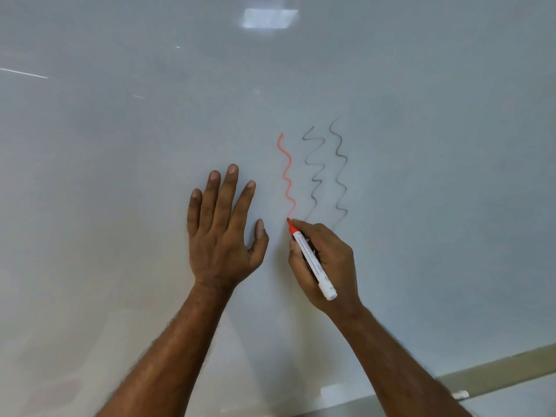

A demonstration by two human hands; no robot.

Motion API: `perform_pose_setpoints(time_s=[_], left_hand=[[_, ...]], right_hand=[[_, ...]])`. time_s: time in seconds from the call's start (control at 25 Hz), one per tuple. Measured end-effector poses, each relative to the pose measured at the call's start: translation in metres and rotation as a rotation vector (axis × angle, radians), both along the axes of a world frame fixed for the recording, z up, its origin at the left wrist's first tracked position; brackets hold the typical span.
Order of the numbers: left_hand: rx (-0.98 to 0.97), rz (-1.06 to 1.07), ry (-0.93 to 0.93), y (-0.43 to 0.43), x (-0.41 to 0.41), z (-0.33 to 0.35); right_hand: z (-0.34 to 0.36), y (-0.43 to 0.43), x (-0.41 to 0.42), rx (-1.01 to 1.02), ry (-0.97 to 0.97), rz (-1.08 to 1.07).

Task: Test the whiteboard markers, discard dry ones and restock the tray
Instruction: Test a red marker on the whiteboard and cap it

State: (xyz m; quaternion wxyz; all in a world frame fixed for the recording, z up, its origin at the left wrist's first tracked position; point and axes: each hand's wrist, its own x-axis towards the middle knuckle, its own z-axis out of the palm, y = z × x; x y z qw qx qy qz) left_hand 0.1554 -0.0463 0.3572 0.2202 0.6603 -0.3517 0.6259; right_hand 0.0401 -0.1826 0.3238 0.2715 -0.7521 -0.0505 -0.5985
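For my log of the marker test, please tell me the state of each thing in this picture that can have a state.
red marker: uncapped, tip touching the whiteboard
right hand: grips the red marker
left hand: fingers straight, flat on the whiteboard
red wavy line: clearly visible, ends at the marker tip
two black wavy lines: drawn, to the right of the red line

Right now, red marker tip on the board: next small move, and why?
Probably lift the red marker off the whiteboard and keep it: its red squiggle reads clear and unbroken, so it likely isn't dry. The right hand grips it.
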Motion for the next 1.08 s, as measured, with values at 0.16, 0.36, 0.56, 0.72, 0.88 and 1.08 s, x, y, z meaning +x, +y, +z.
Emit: perform_pose_setpoints(time_s=[0.16,0.36,0.56,0.72,0.88,1.08], left_hand=[[-0.006,-0.007,-0.001,0.000,0.001,-0.001],[-0.008,-0.005,0.004,0.000,0.001,-0.003],[-0.018,-0.009,0.004,0.000,0.001,-0.004],[-0.016,-0.009,0.000,0.000,0.001,-0.005],[-0.020,-0.005,-0.008,0.000,0.002,-0.007],[-0.021,-0.003,-0.006,0.000,0.002,-0.009]], right_hand=[[-0.016,0.001,-0.005,-0.012,0.062,0.001],[0.015,-0.002,-0.012,0.075,-0.031,0.056],[0.087,-0.010,-0.003,0.204,-0.172,0.188],[0.108,-0.012,0.005,0.165,-0.147,0.218],[0.090,-0.010,0.002,0.171,-0.123,0.206],[0.070,-0.014,-0.003,0.168,-0.087,0.168]])
